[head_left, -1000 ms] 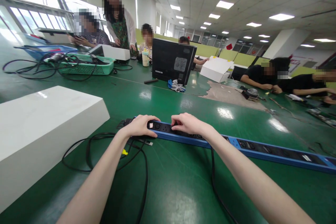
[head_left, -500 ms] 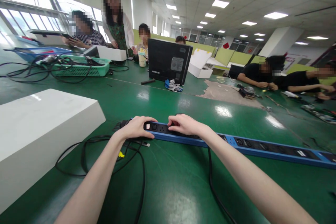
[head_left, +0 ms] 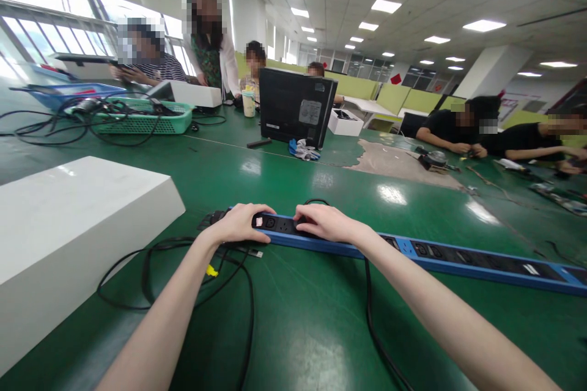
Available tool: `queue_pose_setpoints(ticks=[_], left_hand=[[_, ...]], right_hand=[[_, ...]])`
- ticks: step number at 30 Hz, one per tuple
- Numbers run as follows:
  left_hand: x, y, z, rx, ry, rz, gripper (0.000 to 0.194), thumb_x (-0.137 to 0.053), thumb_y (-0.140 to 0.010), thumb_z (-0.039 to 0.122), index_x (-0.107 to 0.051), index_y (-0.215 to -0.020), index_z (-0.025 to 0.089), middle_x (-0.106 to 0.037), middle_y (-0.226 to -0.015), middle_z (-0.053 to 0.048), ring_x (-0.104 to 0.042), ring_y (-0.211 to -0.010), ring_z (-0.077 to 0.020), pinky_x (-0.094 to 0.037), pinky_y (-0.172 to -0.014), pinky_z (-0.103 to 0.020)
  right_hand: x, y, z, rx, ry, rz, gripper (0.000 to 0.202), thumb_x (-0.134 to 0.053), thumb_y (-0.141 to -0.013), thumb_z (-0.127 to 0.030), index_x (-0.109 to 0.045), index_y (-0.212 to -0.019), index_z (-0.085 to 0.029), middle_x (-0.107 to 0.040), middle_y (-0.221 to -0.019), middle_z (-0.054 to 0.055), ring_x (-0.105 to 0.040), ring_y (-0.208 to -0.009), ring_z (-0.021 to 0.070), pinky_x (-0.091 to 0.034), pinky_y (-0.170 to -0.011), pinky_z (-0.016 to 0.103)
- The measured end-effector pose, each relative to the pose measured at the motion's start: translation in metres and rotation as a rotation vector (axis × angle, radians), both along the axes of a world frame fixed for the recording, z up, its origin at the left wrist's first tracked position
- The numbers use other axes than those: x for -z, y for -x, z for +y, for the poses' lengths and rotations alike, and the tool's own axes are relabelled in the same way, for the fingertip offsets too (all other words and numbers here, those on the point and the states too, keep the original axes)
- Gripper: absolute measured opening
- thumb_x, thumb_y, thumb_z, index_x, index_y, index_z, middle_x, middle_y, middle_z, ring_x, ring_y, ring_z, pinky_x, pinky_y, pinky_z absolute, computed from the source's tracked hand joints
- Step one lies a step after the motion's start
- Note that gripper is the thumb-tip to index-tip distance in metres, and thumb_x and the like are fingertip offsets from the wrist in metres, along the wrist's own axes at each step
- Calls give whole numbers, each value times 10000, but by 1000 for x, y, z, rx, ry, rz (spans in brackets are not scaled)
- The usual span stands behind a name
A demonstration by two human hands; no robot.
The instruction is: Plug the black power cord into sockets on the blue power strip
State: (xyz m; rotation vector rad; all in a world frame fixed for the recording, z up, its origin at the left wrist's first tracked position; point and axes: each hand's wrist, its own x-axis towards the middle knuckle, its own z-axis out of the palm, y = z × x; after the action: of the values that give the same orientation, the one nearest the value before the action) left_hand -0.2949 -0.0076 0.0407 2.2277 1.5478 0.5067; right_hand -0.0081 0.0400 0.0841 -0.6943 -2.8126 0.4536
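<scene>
One blue power strip [head_left: 413, 250] lies across the green bench [head_left: 298, 330] in front of me, long axis running left to right. My left hand [head_left: 238, 226] curls over its left end; my right hand [head_left: 328, 224] presses flat on the sockets just beside it. One black cable [head_left: 247, 293] loops near the left hand, and one white box [head_left: 68, 220] sits further left.
</scene>
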Motion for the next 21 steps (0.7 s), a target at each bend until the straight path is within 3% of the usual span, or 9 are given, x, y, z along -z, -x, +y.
queue_pose_setpoints(ticks=[4, 8, 10, 14, 18, 21], left_hand=[[-2, 1, -1, 6, -12, 20, 688, -785, -638, 583, -646, -1262, 331, -731, -1162, -5, -673, -1024, -249, -462, -917, -304], [-4, -12, -2, -14, -51, 1, 787, -786, -610, 658, -628, -1296, 306, -698, -1240, -40, -638, -1115, -283, -454, -954, -337], [-3, -27, -1, 4, -96, -38, 814, -768, -628, 688, -606, -1324, 298, -666, -1302, -51, -607, -1179, -287, -441, -991, -347], [4, -57, 3, 26, -134, -36, 798, -773, -634, 687, -618, -1299, 274, -683, -1262, -72, -620, -1156, -300, -438, -997, -371], [13, -67, 6, 26, -133, -11, 785, -762, -634, 715, -627, -1274, 281, -708, -1222, -60, -646, -1117, -305, -444, -979, -377], [17, -65, 6, 22, -169, 4, 831, -736, -634, 754, -612, -1299, 272, -696, -1262, -67, -639, -1141, -314, -447, -975, -378]], right_hand=[[3, -12, 4, 75, 157, 126, 240, -581, -978, -370, -653, -1162, -233, -670, -878, 2, -596, -772, 145, -429, -700, 242], [1, -29, 23, 405, 52, 319, 356, -455, -1012, -477, -666, -1029, -190, -660, -814, 15, -579, -725, 151, -411, -642, 240], [-2, -31, 31, 531, -27, 254, 429, -449, -994, -545, -657, -874, -189, -651, -748, 16, -565, -671, 151, -385, -607, 240], [-7, -14, 34, 570, -72, -2, 524, -486, -927, -679, -671, -761, -217, -694, -753, 46, -607, -668, 181, -390, -600, 263], [-3, 14, 30, 592, -43, -204, 568, -534, -868, -731, -734, -759, -212, -728, -784, 119, -681, -772, 258, -472, -689, 333], [2, 31, 28, 569, 41, -303, 538, -575, -859, -690, -776, -888, -193, -749, -817, 139, -709, -864, 281, -509, -770, 362]])
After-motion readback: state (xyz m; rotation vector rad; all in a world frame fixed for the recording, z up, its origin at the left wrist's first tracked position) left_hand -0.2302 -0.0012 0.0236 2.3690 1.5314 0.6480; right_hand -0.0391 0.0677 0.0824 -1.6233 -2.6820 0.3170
